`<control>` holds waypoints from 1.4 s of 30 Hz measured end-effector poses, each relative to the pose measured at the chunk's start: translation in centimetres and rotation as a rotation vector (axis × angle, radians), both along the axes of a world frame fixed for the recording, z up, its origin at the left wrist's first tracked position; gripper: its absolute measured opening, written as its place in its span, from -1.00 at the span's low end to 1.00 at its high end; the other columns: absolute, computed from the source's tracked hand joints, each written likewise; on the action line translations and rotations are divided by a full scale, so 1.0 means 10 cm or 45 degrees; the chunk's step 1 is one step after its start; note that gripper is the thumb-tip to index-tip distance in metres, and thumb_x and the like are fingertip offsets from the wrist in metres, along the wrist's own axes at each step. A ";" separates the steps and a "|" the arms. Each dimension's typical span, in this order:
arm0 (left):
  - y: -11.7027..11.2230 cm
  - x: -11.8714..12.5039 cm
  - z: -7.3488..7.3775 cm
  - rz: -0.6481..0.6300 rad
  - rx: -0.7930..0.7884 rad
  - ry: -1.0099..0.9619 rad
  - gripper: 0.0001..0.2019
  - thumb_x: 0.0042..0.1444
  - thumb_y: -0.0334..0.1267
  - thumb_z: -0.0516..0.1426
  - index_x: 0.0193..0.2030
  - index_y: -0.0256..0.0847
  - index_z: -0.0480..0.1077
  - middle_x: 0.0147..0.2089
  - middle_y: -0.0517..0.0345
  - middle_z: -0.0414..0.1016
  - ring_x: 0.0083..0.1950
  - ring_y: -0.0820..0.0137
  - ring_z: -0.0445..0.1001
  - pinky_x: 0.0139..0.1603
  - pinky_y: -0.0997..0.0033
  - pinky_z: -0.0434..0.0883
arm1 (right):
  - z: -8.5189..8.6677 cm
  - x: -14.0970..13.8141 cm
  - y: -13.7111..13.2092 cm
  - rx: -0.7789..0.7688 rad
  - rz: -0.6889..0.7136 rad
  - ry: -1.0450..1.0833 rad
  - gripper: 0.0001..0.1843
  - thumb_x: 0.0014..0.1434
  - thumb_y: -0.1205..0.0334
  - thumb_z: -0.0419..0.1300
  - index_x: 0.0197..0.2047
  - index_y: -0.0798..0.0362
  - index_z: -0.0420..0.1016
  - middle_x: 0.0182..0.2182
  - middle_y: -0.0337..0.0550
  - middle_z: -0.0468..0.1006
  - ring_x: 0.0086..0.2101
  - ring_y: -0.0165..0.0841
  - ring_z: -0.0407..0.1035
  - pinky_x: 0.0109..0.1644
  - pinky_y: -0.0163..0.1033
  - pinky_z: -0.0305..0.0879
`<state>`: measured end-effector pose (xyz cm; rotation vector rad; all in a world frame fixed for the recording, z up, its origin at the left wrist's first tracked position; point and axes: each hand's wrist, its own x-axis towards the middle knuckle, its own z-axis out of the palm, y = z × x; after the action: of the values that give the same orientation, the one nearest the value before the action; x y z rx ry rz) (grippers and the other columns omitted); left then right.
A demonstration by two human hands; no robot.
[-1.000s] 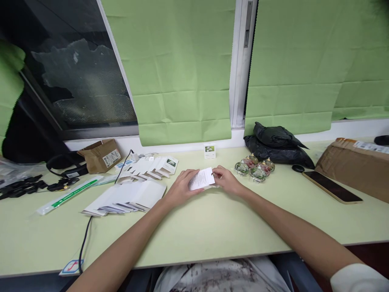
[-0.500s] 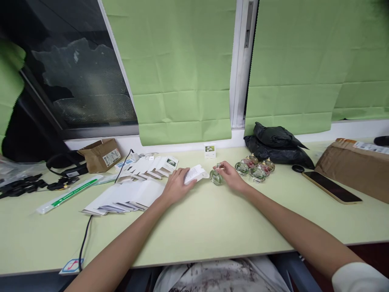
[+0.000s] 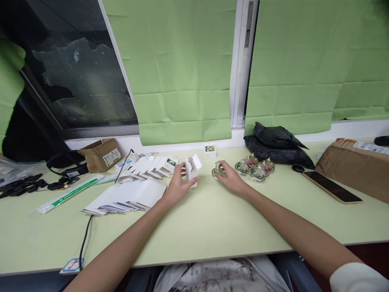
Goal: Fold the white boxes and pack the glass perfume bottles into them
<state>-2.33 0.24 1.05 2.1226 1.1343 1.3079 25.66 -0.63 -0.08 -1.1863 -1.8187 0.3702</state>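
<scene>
Hands: left hand (image 3: 177,185) curled round a small white carton (image 3: 192,170), held upright with its top flap open; whether its base touches the desk cannot be told. Right hand (image 3: 230,179) closed on a small glass bottle (image 3: 218,172), just right of the carton and apart from it.

Surface: pale green desk (image 3: 212,231).
- Left of the hands: fanned flat cartons (image 3: 152,165), a stack of white sheets (image 3: 126,196), a black cable (image 3: 86,237), a brown box (image 3: 101,154).
- Right of the hands: a cluster of glass bottles (image 3: 255,168), a black bag (image 3: 275,145), a phone (image 3: 332,187), a large cardboard parcel (image 3: 355,164).
- Rear edge: a small printed box (image 3: 209,151) against the wall.

Room: green blinds (image 3: 182,69) over a dark window (image 3: 75,73).

Change: a second ago both hands held the carton together. Half a second ago it lay on its side in the left hand, with the right hand at the bottle. Now it is raised on end.
</scene>
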 end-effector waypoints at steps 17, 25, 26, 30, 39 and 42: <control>-0.10 -0.02 0.12 0.151 0.388 0.460 -0.27 0.20 -0.12 0.28 0.46 0.02 0.10 0.36 -0.04 0.30 0.34 -0.02 0.20 0.35 -0.09 0.23 | 0.15 -0.09 -0.14 0.354 -0.109 0.031 -0.68 0.37 0.15 0.12 0.16 -0.01 0.35 -0.04 -0.01 0.47 0.01 -0.16 0.36 0.13 -0.01 0.29; -0.15 0.01 0.16 0.079 0.552 0.632 -0.17 0.11 -0.32 0.29 0.48 0.07 0.06 0.40 -0.02 0.24 0.40 -0.02 0.17 0.44 -0.12 0.10 | 0.22 -0.41 -0.35 0.137 0.214 0.158 -0.78 0.39 0.01 0.17 -0.16 -0.02 0.47 -0.39 -0.25 0.39 -0.31 -0.30 0.28 -0.21 -0.21 0.22; -0.16 0.02 0.16 0.078 0.549 0.649 -0.16 0.11 -0.31 0.29 0.49 0.08 0.06 0.40 -0.02 0.23 0.40 -0.03 0.17 0.44 -0.12 0.09 | 0.20 -0.43 -0.34 0.092 0.226 0.204 -0.75 0.39 -0.01 0.17 -0.20 -0.01 0.44 -0.40 -0.26 0.37 -0.34 -0.32 0.26 -0.25 -0.22 0.20; -0.15 0.03 0.16 0.093 0.540 0.669 -0.17 0.14 -0.30 0.29 0.49 0.08 0.04 0.39 -0.04 0.25 0.39 -0.02 0.19 0.42 -0.10 0.11 | 0.18 -0.43 -0.31 0.033 0.225 0.301 -0.72 0.40 -0.02 0.13 -0.26 -0.01 0.38 -0.41 -0.29 0.31 -0.39 -0.36 0.20 -0.31 -0.24 0.13; -0.03 -0.07 0.11 0.243 0.516 0.616 -0.25 0.19 -0.22 0.27 0.47 -0.07 0.07 0.39 -0.12 0.27 0.38 -0.02 0.21 0.39 -0.06 0.14 | 0.34 -0.25 -0.32 0.409 -0.104 0.301 -0.77 0.44 0.13 0.03 -0.28 -0.01 0.29 -0.30 -0.22 0.29 -0.27 -0.31 0.23 -0.15 -0.19 0.16; 0.03 -0.09 0.07 0.298 0.456 0.536 -0.27 0.20 -0.17 0.27 0.46 -0.10 0.10 0.36 -0.14 0.31 0.36 -0.06 0.24 0.39 -0.09 0.16 | 0.37 -0.23 -0.34 0.535 -0.194 0.386 -0.78 0.47 0.13 -0.01 -0.24 -0.02 0.28 -0.24 -0.18 0.29 -0.21 -0.28 0.24 -0.08 -0.17 0.18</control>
<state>-3.27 0.51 1.74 2.6875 1.4383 1.2734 23.40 -4.04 3.67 -0.9109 -1.4428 0.0664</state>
